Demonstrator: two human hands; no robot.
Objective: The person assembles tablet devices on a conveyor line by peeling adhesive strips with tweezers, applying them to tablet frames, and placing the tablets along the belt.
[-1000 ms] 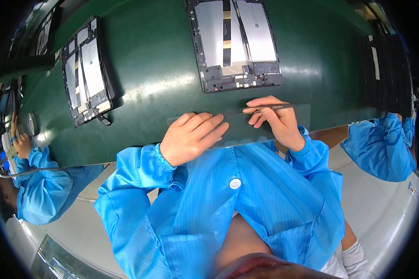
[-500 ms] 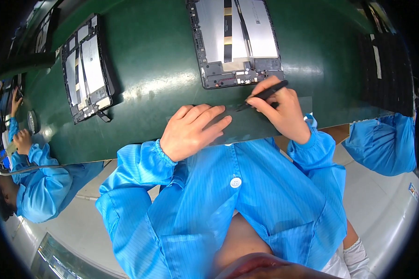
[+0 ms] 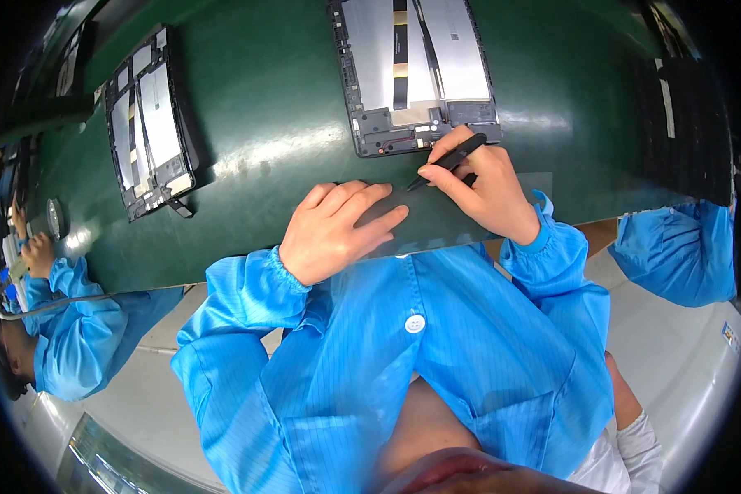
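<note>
My right hand [image 3: 496,191] pinches a pair of black tweezers [image 3: 468,153]. Their pointed tip slants down to the left, at the green tabletop just below an opened tablet [image 3: 461,70]. That tablet lies with its pale metal plates, dark flex strip and black lower boards showing. Beside the tweezers' tip, my left hand [image 3: 335,228] rests palm down near the table edge, fingers stretched and slightly spread. Whatever may lie beneath its fingers is hidden. A clear sheet [image 3: 537,183] seems to lie under both hands.
A second opened tablet [image 3: 158,115] lies to the left, a small black piece jutting from its lower end. Black strips or mats [image 3: 692,132] cover the table's right end. A person in a blue smock [image 3: 78,337] works at the left; another blue sleeve [image 3: 675,255] shows at the right.
My right hand has shifted slightly left with the tweezers, bringing their tip closer to my left fingers. My left hand and the tablets have stayed nearly in place.
</note>
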